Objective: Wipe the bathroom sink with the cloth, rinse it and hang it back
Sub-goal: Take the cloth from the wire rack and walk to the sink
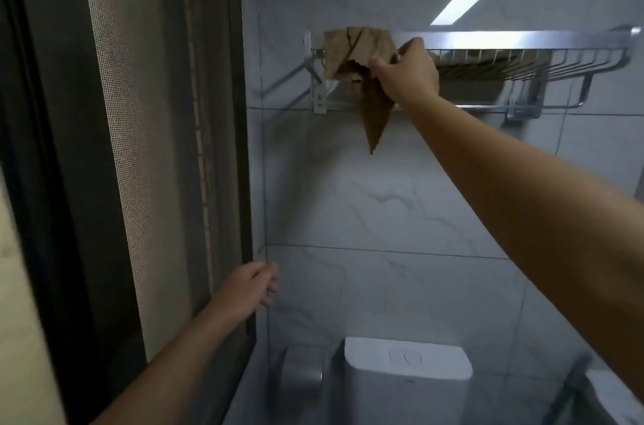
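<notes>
Fingers of the right hand are clamped on the brown cloth. High on the tiled wall is a metal rack. The cloth drapes over its front rail, one corner hanging below. Lower down, the left hand rests at the wall's edge, fingers loosely curled, holding nothing.

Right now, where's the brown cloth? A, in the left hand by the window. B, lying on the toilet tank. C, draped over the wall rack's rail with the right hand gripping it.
C: the cloth hangs over the front rail of the metal rack, gripped by the right hand; the left hand holds nothing.
</notes>
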The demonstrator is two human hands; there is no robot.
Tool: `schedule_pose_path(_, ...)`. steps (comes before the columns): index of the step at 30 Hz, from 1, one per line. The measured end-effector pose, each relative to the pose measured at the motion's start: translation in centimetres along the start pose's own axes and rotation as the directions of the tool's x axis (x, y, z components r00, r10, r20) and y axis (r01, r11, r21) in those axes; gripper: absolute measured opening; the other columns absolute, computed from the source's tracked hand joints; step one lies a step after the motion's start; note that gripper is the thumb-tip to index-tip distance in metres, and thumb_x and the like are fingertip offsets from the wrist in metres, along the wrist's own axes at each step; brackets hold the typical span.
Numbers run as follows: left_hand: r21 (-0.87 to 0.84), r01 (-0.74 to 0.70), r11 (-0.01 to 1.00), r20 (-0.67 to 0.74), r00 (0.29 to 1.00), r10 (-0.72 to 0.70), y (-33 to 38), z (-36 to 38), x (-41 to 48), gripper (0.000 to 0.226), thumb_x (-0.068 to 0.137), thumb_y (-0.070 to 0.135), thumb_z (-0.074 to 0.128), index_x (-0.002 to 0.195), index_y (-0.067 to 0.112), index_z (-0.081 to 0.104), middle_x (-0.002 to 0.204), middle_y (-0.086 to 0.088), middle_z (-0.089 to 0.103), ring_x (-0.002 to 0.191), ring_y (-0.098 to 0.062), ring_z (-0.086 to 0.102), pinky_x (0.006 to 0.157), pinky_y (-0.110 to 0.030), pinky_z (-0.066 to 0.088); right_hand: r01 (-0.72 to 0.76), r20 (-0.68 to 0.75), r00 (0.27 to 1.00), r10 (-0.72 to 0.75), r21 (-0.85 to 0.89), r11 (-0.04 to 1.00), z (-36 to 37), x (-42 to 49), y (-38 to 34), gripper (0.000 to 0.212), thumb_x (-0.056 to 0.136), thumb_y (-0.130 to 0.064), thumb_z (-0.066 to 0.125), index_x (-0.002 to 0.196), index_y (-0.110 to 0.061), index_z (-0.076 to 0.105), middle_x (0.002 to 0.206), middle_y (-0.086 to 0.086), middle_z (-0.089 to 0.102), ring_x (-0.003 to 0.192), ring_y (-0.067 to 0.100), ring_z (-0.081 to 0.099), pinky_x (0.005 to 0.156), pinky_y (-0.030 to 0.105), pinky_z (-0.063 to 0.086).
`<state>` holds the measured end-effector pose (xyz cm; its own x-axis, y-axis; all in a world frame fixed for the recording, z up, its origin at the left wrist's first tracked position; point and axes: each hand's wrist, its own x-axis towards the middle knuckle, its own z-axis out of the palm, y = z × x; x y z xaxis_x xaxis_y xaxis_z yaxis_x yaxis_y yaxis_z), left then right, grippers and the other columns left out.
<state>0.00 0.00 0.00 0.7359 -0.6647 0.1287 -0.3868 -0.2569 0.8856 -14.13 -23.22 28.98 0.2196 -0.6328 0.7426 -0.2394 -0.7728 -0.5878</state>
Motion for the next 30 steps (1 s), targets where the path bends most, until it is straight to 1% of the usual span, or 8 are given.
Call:
schedule_pose_path(2,0.019,0.011,1.000,-0.005,1.000,-0.011,-0.1,-0.2,-0.2,0.033,0.105,0.029,0.047,0.098,0.006,0.069,0.095,-0.011,0.072,0.066,-0.019,0.064,0.060,-0.027,0.044,-0.027,0.006,1.000,0.027,0.011,1.000,0.3,0.4,-0.4,0.048,0.085,-0.053,0.062,0.113,-0.015,0.051,0.100,0.002,0.061,0.090,0.020,0.063,0.064,0.030,0.046)
schedule_pose_path(7,0.021,0.030,0.999,0.014,0.999,-0.030,-0.8,-0.4,-1.0,0.032,0.105,0.033,0.047,0.098,0.010,0.069,0.098,-0.011,0.073,0.072,-0.020,0.068,0.067,-0.029,0.048,-0.071,-0.006,0.997,0.071,-0.012,0.997,1.3,1.5,-1.4,0.058,0.082,-0.060,0.062,0.116,-0.014,0.051,0.096,0.002,0.063,0.082,0.019,0.065,0.074,0.038,0.059)
schedule_pose_path(11,-0.006,0.060,0.998,-0.006,0.998,-0.060,-1.0,-0.1,-1.7,0.033,0.105,0.029,0.048,0.100,0.003,0.069,0.100,-0.015,0.073,0.069,-0.018,0.064,0.057,-0.021,0.045,-0.045,-0.036,0.999,0.041,-0.112,0.993,0.7,2.3,-1.1,0.029,0.083,-0.037,0.060,0.098,-0.012,0.058,0.086,0.004,0.064,0.074,0.020,0.064,0.061,0.033,0.051)
schedule_pose_path(14,-0.016,0.072,0.997,-0.011,0.997,-0.072,-0.9,0.1,-2.7,0.034,0.105,0.030,0.049,0.099,0.004,0.069,0.099,-0.015,0.073,0.070,-0.019,0.064,0.052,-0.016,0.045,0.002,-0.020,1.000,-0.003,-0.074,0.997,0.2,1.8,-0.8,0.014,0.080,-0.030,0.056,0.080,-0.015,0.059,0.070,0.001,0.059,0.069,0.021,0.062,0.061,0.033,0.051)
schedule_pose_path(16,-0.021,0.072,0.997,-0.022,0.997,-0.073,-0.8,0.2,-3.2,0.034,0.106,0.027,0.048,0.100,0.001,0.069,0.100,-0.017,0.072,0.069,-0.021,0.063,0.049,-0.013,0.045,0.061,-0.004,0.998,-0.061,-0.002,0.998,-0.2,0.9,-1.1,0.012,0.083,-0.027,0.058,0.082,-0.015,0.061,0.068,-0.001,0.057,0.068,0.017,0.061,0.061,0.031,0.052)
schedule_pose_path(20,-0.043,0.080,0.996,-0.043,0.996,-0.082,-0.4,1.0,-5.1,0.032,0.106,0.023,0.048,0.097,0.000,0.069,0.099,-0.021,0.071,0.065,-0.021,0.060,0.044,-0.009,0.043,0.092,0.117,0.987,-0.110,0.149,0.984,-2.2,-3.0,-1.4,0.009,0.086,-0.024,0.063,0.084,-0.016,0.062,0.075,-0.003,0.062,0.069,0.011,0.064,0.063,0.027,0.056)
schedule_pose_path(24,-0.065,0.115,0.991,-0.027,0.993,-0.117,-1.0,2.4,-7.2,0.033,0.105,0.025,0.048,0.098,0.002,0.070,0.098,-0.017,0.072,0.066,-0.020,0.061,0.050,-0.015,0.046,-0.011,0.279,0.956,-0.095,0.354,0.935,-4.8,-9.7,0.4,0.013,0.091,-0.025,0.066,0.090,-0.012,0.063,0.085,0.002,0.068,0.074,0.012,0.070,0.061,0.021,0.055)
schedule_pose_path(30,-0.121,0.271,0.955,-0.041,0.960,-0.277,-7.1,7.0,-14.8,0.030,0.105,0.024,0.050,0.089,0.008,0.070,0.090,-0.011,0.073,0.068,-0.021,0.064,0.058,-0.025,0.044,-0.276,0.524,0.848,0.079,0.310,0.910,-5.9,-27.3,11.0,0.020,0.091,-0.022,0.063,0.082,-0.005,0.061,0.082,0.017,0.068,0.066,0.017,0.061,0.059,0.034,0.048)
